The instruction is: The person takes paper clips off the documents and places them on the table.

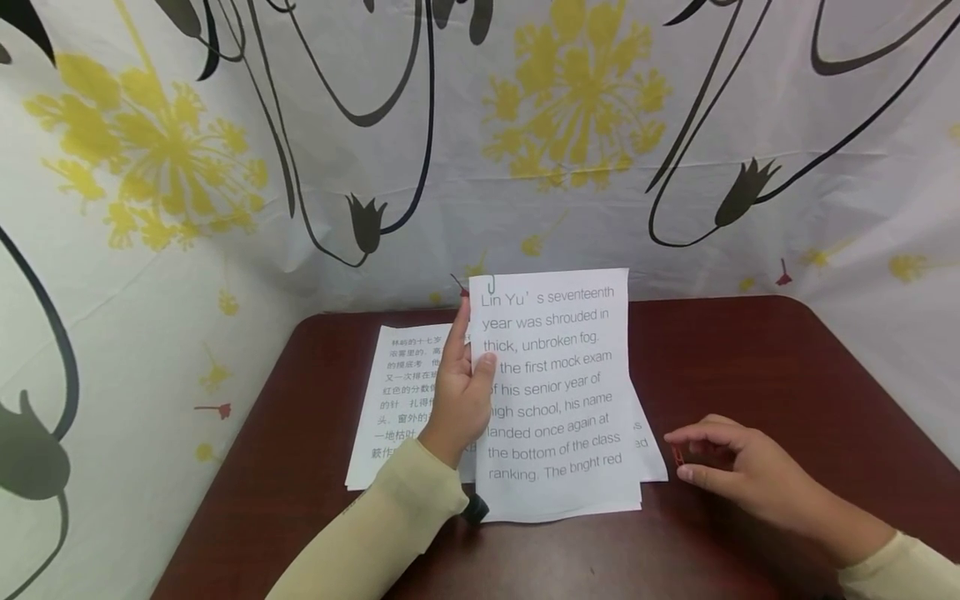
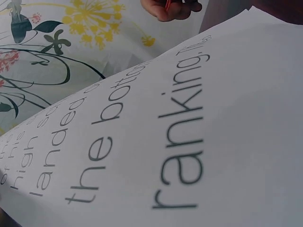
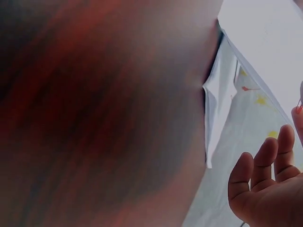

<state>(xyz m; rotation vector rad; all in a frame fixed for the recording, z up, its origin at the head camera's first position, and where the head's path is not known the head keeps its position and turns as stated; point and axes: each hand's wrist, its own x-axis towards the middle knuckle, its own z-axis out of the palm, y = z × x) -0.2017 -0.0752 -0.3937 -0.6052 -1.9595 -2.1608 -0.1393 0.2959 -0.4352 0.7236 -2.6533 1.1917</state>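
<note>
My left hand grips the left edge of a few sheets of paper printed in large English text, thumb in front and fingers behind. A green paper clip sits on their top edge near the left corner. To the right of the sheets, my right hand pinches a small red paper clip between thumb and index finger. In the right wrist view, the other fingers of that hand are loosely bent. The left wrist view is mostly filled by the printed page.
Behind the held sheets, a page with Chinese characters lies on the dark red-brown table. Another English page shows at the right, partly covered. A white curtain with yellow and grey flower prints hangs around the table's back and sides.
</note>
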